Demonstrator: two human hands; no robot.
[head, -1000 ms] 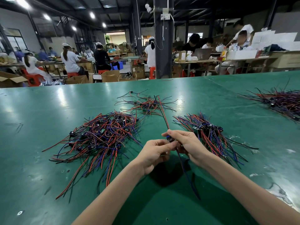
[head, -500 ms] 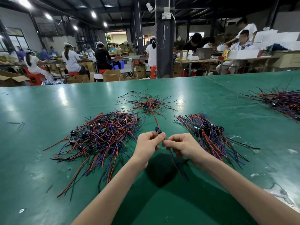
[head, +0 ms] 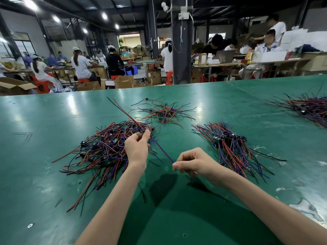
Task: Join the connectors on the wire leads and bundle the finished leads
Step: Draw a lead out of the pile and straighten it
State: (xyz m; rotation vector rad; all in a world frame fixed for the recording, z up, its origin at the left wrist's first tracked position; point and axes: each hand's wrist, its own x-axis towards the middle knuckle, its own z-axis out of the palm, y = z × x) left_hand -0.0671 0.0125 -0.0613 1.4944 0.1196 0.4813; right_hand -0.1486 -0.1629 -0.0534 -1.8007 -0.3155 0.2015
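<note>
Head view: we read this as the end of the joining step. The wire lead [head: 160, 149] is held in a straight line between both hands, above the bench [head: 44, 121]. The left grip [head: 137, 151] hangs over the near edge of the left pile [head: 106, 147], thumb and forefinger clamped on the connector [head: 143, 131]. From there a red-and-black pair runs up and away to the left with its end free in the air, and a red-and-blue pair runs down to the right. The right grip [head: 193, 163] has its fingers curled, thumb and forefinger pinching that lower tip of the lead, low near the bench and well apart from the left grip. So the lead lies between the two grips, connector at the left one and tail tip at the right one. We cannot tell whether the connector halves are fully seated; they are too small. Our guess is that the joint is made and the lead is held taut to straighten it. The next move calls for laying it down, wires aligned, on a finished stack. That is likely the right pile [head: 230, 145], combed one way with its connectors together, just beside the right grip. The left pile is a loose tangle, and the far pile [head: 162, 113] is smaller and sparse.
</note>
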